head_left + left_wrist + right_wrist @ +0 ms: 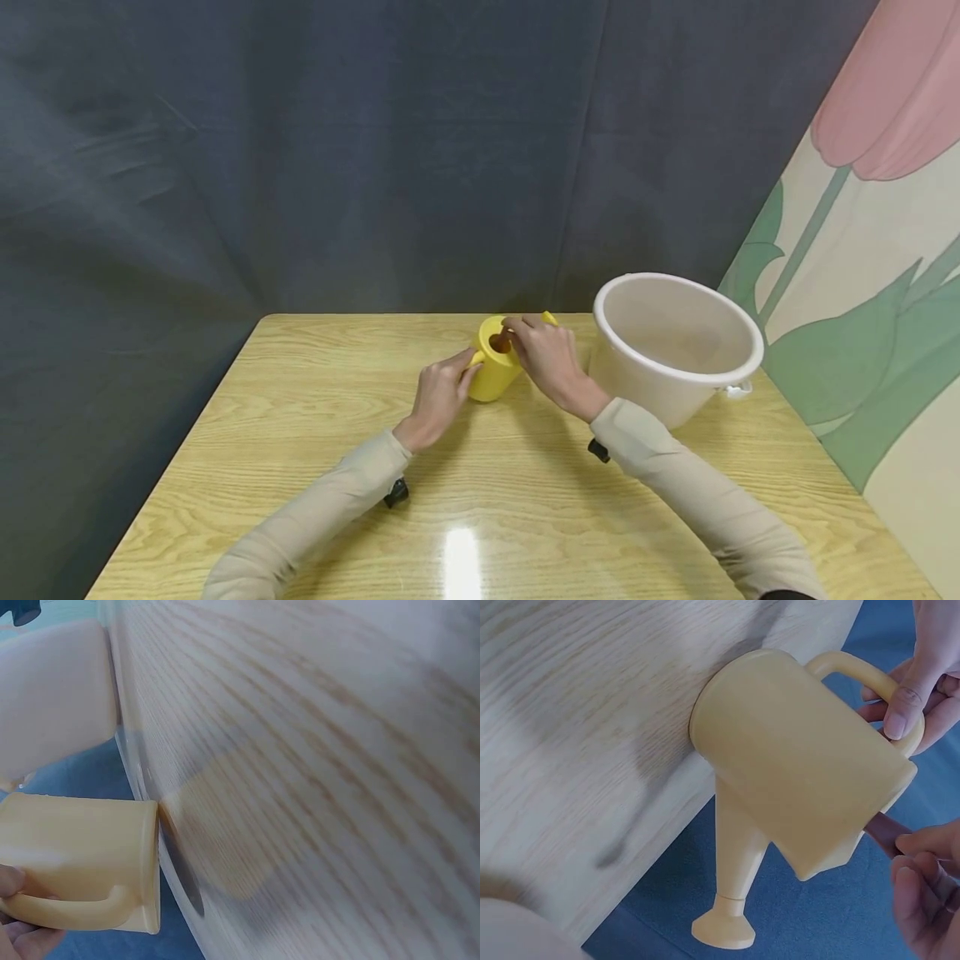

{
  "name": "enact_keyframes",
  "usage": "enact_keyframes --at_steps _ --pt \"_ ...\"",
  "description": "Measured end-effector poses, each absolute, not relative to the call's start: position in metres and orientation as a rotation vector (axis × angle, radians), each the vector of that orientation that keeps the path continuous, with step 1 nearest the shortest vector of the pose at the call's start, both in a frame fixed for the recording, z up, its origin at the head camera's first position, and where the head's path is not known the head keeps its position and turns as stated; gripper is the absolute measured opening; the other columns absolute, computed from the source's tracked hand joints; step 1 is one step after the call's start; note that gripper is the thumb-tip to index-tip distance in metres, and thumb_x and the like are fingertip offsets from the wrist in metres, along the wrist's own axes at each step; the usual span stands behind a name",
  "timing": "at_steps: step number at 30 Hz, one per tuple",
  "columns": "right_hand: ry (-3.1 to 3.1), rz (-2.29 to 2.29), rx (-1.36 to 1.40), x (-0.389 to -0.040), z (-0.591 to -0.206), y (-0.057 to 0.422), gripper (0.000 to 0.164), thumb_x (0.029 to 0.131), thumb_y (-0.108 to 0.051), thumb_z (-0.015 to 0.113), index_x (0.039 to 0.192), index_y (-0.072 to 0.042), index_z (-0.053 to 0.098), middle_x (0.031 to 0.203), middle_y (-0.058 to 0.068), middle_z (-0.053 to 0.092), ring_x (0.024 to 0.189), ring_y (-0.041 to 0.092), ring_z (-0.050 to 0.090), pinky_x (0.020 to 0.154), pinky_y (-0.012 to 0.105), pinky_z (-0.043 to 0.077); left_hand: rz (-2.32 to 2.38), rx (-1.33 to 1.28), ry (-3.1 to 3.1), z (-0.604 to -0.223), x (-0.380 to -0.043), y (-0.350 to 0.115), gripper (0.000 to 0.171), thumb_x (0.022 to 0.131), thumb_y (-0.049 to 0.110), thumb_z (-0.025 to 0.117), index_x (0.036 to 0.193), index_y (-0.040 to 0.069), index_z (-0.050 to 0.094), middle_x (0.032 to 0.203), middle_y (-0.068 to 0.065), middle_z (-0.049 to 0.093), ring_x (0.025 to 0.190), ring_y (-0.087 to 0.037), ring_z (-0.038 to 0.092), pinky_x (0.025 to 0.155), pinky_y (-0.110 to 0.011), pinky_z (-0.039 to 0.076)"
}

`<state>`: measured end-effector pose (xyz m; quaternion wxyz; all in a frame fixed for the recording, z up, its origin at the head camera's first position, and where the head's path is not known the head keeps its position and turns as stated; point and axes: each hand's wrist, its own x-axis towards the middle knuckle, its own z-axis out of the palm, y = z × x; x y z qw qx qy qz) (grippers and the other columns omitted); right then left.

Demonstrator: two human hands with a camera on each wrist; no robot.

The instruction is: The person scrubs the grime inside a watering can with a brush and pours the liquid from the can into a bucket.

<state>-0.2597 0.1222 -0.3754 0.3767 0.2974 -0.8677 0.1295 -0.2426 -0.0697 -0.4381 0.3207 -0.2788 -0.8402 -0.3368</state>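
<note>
A yellow watering can (491,385) is at the far side of the wooden table, its spout pointing right. My left hand (437,398) grips the can's looped handle (855,669), thumb on top in the right wrist view. Over the can's round top opening is my right hand (551,360), its fingertips pinching a reddish-brown piece (886,834). The lower part of that piece goes inside the can, so its full shape is hidden. The spout's flared head (724,930) shows in the right wrist view. Whether the can's base touches the table, I cannot tell.
A large white bucket (645,387) stands on the table (337,375), right of my right hand. Behind the table hangs a dark blue curtain (412,167). To the right is a wall (862,317) painted with a pink tulip and green leaves.
</note>
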Motion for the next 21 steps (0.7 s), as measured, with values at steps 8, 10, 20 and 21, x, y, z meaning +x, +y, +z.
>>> enact_keyframes --at_steps 8,10,20,21 --pt "-2.282 0.441 0.761 -0.2598 -0.3752 0.1200 0.011 0.093 -0.013 0.072 0.096 -0.004 0.070 0.087 0.009 0.074 0.066 0.022 0.069 0.045 0.036 0.050 -0.888 -0.729 -2.205 -0.4383 -0.2431 -0.0696 0.013 0.092 0.004 0.069 0.105 -0.001 0.071 0.098 -0.013 0.074 0.081 -0.023 0.072 0.068 -0.034 0.059" --pt "-2.294 0.504 0.764 -0.2600 -0.3746 0.1197 0.014 0.094 -0.016 0.071 0.096 -0.003 0.070 0.087 0.009 0.074 0.069 0.022 0.070 0.050 0.038 0.053 -0.893 -0.728 -2.209 -0.4384 -0.2431 -0.0698 0.013 0.093 0.004 0.069 0.105 -0.001 0.071 0.098 -0.014 0.074 0.081 -0.023 0.072 0.068 -0.034 0.059" --pt "-2.340 0.827 0.663 -0.2608 -0.3697 0.1174 0.019 0.095 -0.019 0.069 0.097 -0.001 0.073 0.078 0.008 0.073 0.063 0.019 0.067 0.056 0.039 0.054 -0.901 -0.732 -2.221 -0.4365 -0.2427 -0.0695 0.010 0.094 0.005 0.068 0.103 0.001 0.070 0.095 -0.012 0.074 0.078 -0.021 0.071 0.065 -0.034 0.058" --pt "-2.344 0.853 0.645 -0.2608 -0.3691 0.1173 0.020 0.095 -0.020 0.069 0.096 -0.001 0.073 0.077 0.009 0.073 0.062 0.019 0.067 0.058 0.039 0.054 -0.899 -0.732 -2.219 -0.4366 -0.2429 -0.0693 0.011 0.094 0.005 0.068 0.103 0.001 0.070 0.096 -0.012 0.074 0.078 -0.021 0.071 0.065 -0.034 0.058"
